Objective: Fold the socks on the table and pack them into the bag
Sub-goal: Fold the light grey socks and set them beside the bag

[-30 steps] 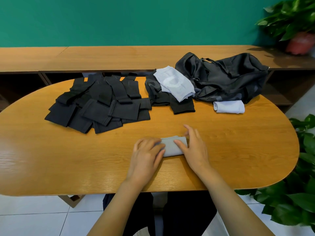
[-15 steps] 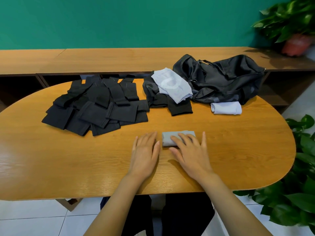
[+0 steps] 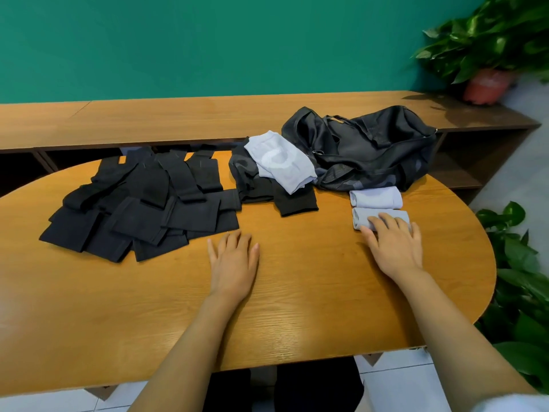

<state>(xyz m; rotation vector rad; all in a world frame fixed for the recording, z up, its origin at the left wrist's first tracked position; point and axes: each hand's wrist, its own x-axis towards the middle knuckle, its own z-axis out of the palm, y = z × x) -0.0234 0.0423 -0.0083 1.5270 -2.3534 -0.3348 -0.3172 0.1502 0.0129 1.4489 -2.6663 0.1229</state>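
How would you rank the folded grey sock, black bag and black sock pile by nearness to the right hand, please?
1. Folded grey sock, under the right hand.
2. Black bag, farther back.
3. Black sock pile, far left.

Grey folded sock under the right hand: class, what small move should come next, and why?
Probably lift the right hand off the grey folded sock and reach for another sock. This one already lies folded beside the white folded sock in front of the bag, while the left hand rests flat by the loose black sock pile.
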